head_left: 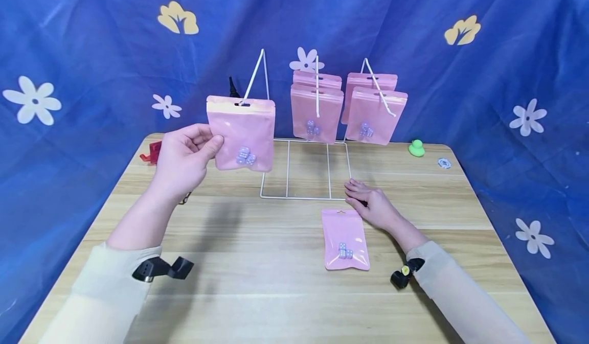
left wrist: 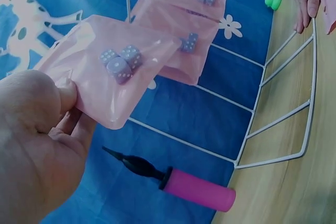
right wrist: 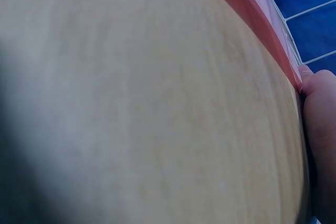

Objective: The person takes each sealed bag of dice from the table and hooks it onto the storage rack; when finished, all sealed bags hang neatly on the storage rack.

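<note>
My left hand (head_left: 186, 157) pinches the left edge of a pink zip bag (head_left: 225, 144) with blue dice showing through it. The bag's top slot sits at the end of the left white hook (head_left: 254, 78) of a wire rack (head_left: 306, 198). In the left wrist view the thumb lies over the bag (left wrist: 89, 98), fingers behind it. My right hand (head_left: 375, 206) rests low on the table, its fairly straight fingers touching the rack's front right corner. Close below it lies another pink bag (head_left: 345, 231) with dice. More pink bags (head_left: 317, 106) hang from the middle and right hooks.
A green rubber duck (head_left: 416, 148) and a poker chip (head_left: 444, 163) are at the table's back right. A red object (head_left: 155, 152) shows behind the left hand. A pink hand pump (left wrist: 199, 188) lies by the rack, with a blue curtain (head_left: 92, 17) behind.
</note>
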### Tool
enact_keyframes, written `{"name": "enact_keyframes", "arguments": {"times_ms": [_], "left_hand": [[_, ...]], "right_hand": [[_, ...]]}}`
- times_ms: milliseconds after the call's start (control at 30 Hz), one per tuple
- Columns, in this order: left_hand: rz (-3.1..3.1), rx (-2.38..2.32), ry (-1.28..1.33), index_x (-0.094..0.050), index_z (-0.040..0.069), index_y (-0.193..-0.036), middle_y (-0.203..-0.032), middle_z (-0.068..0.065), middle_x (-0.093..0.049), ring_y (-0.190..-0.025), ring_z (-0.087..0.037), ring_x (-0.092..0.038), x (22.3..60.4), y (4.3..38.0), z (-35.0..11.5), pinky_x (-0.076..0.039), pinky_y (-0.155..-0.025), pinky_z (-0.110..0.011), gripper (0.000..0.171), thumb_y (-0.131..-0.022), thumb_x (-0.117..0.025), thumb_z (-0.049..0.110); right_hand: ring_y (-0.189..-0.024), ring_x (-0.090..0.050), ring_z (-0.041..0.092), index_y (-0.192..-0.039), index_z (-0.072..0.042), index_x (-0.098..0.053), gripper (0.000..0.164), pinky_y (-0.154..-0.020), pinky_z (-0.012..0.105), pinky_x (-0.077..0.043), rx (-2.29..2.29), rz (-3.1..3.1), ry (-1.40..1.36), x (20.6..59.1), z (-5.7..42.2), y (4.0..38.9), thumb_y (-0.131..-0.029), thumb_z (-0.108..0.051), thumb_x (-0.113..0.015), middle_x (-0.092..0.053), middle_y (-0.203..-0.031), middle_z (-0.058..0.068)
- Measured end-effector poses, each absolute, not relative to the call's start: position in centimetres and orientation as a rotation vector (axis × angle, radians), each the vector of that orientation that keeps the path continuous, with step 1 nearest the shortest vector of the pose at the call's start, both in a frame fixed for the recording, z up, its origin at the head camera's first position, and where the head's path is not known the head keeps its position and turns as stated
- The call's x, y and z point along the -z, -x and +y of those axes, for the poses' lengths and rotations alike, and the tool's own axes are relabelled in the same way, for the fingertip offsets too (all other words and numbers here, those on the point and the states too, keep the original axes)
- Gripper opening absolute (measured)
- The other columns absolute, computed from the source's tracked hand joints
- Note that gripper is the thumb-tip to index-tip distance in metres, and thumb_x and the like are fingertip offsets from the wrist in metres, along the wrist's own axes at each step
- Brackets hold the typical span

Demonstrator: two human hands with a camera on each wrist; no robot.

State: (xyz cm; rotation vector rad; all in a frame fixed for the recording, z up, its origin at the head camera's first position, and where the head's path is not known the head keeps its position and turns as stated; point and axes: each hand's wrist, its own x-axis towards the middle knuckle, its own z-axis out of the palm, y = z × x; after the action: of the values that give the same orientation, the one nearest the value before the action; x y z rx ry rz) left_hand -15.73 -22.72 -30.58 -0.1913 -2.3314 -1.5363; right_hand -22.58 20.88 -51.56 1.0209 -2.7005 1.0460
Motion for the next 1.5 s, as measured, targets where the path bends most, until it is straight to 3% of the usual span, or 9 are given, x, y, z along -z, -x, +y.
{"name": "enact_keyframes", "arguments": {"times_ms": [133, 433, 900, 1500], "left_hand": [[-2.336, 1.632, 0.154, -0.072, -0.008, -0.117, -0.094, 0.004, -0.078, -0.085, -0.009, -0.073, 30.9, 16.4, -22.9, -0.060, -0.076, -0.017, 0.020, -0.105, -0.067, 0.006], [-2.317, 1.755, 0.143, -0.069, -0.010, -0.122, -0.095, 0.004, -0.077, -0.086, -0.006, -0.072, 31.9, 18.6, -23.0, -0.060, -0.081, -0.016, 0.024, -0.105, -0.067, 0.007], [-2.231, 1.832, 0.114, -0.070, -0.009, -0.113, -0.089, 0.002, -0.076, -0.081, -0.006, -0.071, 32.6, 22.9, -22.6, -0.062, -0.076, -0.019, 0.018, -0.104, -0.066, 0.005], [-2.318, 1.759, 0.024, -0.072, -0.001, -0.122, -0.099, -0.005, -0.076, -0.090, -0.013, -0.072, 32.1, 26.8, -22.4, -0.060, -0.085, -0.019, 0.024, -0.106, -0.067, 0.016]], "right_hand": [[-0.144, -0.051, 0.029, -0.132, 0.000, -0.071, 0.032, -0.121, 0.047, -0.037, -1.039, -2.692, -1.027, 51.6, 20.9, 22.7, -0.104, -0.016, -0.071, -0.063, -0.144, 0.011], [-0.143, -0.052, 0.031, -0.132, 0.001, -0.071, 0.033, -0.120, 0.049, -0.039, -1.020, -2.676, -1.035, 51.8, 21.0, 22.8, -0.103, -0.015, -0.072, -0.064, -0.142, 0.012], [-0.142, -0.052, 0.032, -0.132, 0.002, -0.071, 0.033, -0.120, 0.050, -0.040, -1.010, -2.655, -1.053, 51.7, 21.0, 22.7, -0.103, -0.014, -0.072, -0.065, -0.141, 0.014], [-0.142, -0.052, 0.036, -0.131, 0.003, -0.071, 0.033, -0.120, 0.052, -0.038, -1.008, -2.634, -1.060, 51.9, 21.1, 22.7, -0.103, -0.014, -0.071, -0.065, -0.141, 0.015]]}}
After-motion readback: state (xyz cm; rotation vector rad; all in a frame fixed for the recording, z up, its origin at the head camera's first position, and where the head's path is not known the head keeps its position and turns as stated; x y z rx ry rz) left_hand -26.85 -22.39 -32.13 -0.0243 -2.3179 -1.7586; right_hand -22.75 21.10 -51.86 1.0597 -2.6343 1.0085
